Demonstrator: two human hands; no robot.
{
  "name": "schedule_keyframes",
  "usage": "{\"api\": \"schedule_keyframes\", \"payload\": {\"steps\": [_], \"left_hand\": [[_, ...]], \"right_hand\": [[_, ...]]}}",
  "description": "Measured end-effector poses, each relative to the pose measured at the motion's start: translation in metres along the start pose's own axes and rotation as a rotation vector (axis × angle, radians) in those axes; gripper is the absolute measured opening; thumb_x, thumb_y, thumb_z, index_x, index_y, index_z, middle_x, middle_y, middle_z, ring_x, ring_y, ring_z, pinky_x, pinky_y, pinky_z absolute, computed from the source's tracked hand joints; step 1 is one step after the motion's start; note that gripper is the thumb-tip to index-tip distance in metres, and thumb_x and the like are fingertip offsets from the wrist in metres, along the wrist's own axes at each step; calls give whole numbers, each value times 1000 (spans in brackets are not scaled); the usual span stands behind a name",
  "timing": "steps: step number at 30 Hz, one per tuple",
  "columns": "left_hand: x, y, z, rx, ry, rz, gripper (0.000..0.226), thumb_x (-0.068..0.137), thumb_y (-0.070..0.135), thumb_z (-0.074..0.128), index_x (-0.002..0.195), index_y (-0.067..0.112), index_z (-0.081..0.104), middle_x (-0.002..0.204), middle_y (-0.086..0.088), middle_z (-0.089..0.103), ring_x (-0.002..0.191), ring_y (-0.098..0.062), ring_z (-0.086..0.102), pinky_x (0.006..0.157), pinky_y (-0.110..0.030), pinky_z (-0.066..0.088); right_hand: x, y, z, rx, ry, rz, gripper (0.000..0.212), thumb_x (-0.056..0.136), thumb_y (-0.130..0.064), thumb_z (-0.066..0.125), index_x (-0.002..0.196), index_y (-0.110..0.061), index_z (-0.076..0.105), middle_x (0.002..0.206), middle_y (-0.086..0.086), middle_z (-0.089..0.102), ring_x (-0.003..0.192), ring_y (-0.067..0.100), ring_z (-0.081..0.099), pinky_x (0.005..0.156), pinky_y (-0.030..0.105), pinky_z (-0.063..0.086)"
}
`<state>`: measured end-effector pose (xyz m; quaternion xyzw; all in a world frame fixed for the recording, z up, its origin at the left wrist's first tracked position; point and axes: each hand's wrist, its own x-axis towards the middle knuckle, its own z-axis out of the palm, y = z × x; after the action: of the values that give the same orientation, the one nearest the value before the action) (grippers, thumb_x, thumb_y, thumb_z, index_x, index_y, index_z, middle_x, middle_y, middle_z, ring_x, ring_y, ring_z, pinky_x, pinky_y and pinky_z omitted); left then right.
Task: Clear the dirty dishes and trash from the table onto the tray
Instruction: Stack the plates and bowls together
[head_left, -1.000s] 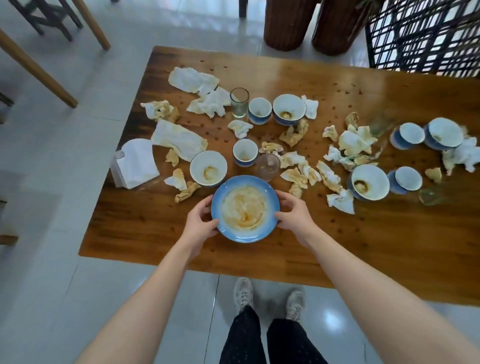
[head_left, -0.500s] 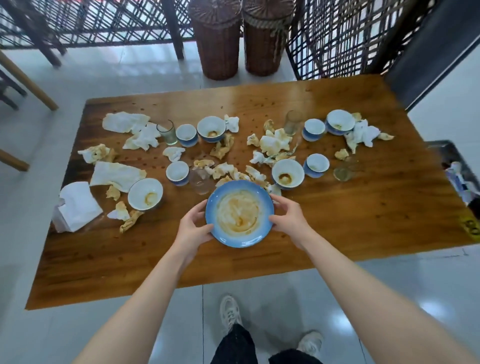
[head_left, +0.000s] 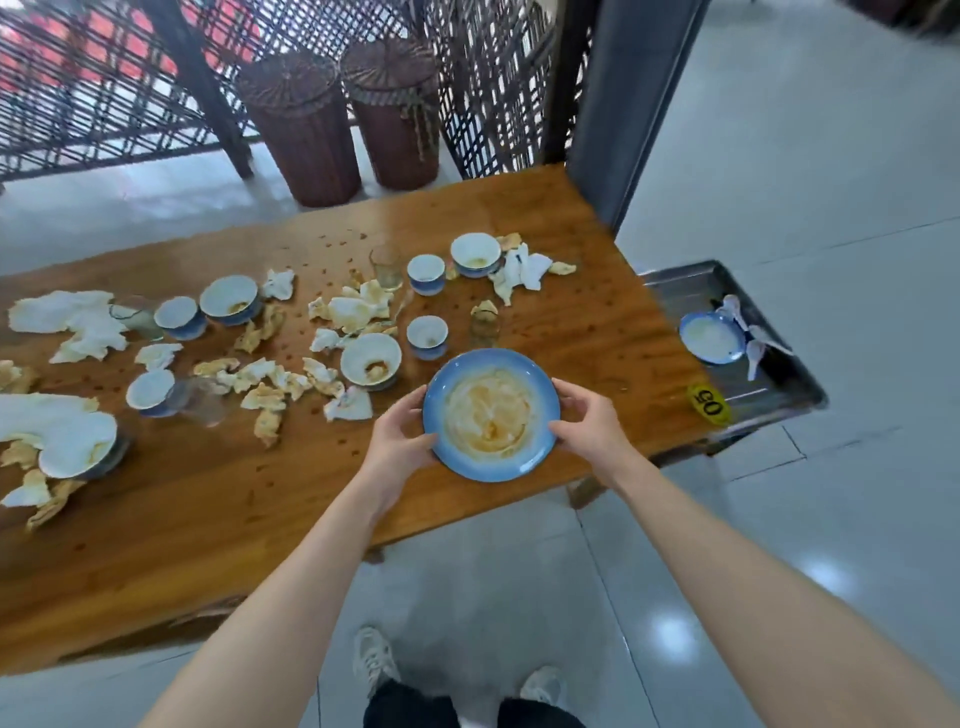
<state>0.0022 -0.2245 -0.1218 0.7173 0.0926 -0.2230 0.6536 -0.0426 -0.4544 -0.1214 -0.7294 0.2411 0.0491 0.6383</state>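
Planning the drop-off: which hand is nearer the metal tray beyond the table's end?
Right. The right hand grips the blue plate on the rim facing the metal tray; the left hand grips the opposite rim, farther away.

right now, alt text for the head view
The left hand and right hand grip a sauce-smeared blue plate over a wooden table strewn with dirty bowls, cups and crumpled napkins. A metal tray beside it holds a blue dish.
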Motion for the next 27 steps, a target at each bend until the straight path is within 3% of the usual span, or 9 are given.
{"api": "schedule_keyframes", "payload": {"steps": [5,9,12,15,19,22,27], "left_hand": [[6,11,80,65,-49,10,69,78,-9,69,138,21,50,125,-7,55,110,-25,60,67,-32,58],[16,21,138,120,-107,20,68,81,-5,68,139,26,48,119,0,58,100,-17,62,58,-21,54],[27,27,174,127,-151,23,65,83,-4,66,137,27,50,110,7,57,92,-11,62,55,-17,52],[41,30,207,140,-201,37,63,81,-6,67,135,23,52,114,1,58,97,-16,62,59,-23,56],[68,36,252,194,-243,25,64,82,-5,68,137,22,50,114,-2,59,104,-23,61,70,-32,59],[94,40,287,225,-280,5,67,84,-5,66,142,21,45,122,-7,56,108,-26,60,79,-41,59],[144,54,345,247,-311,-19,68,84,-6,64,142,23,43,121,-5,56,106,-25,60,73,-34,60]], "right_hand": [[-1,10,-80,25,68,-14,65,77,15,63,137,-7,50,121,7,60,101,17,60,61,26,58],[2,20,-135,56,124,-7,64,78,12,62,137,-9,50,118,6,62,108,23,61,80,43,58],[10,28,-169,59,186,1,64,78,13,60,137,-9,50,116,8,62,108,25,61,77,40,58],[20,37,-198,88,213,35,64,79,12,60,138,-11,49,112,10,63,103,26,63,74,40,59],[36,45,-235,64,283,24,60,77,13,61,131,-12,57,93,-7,66,90,13,65,76,36,59],[54,46,-263,39,334,46,58,77,12,61,130,-11,58,93,-8,64,93,19,63,84,45,56],[99,37,-313,15,381,86,57,75,11,62,125,-16,62,93,-3,68,84,20,62,81,49,57]]}}
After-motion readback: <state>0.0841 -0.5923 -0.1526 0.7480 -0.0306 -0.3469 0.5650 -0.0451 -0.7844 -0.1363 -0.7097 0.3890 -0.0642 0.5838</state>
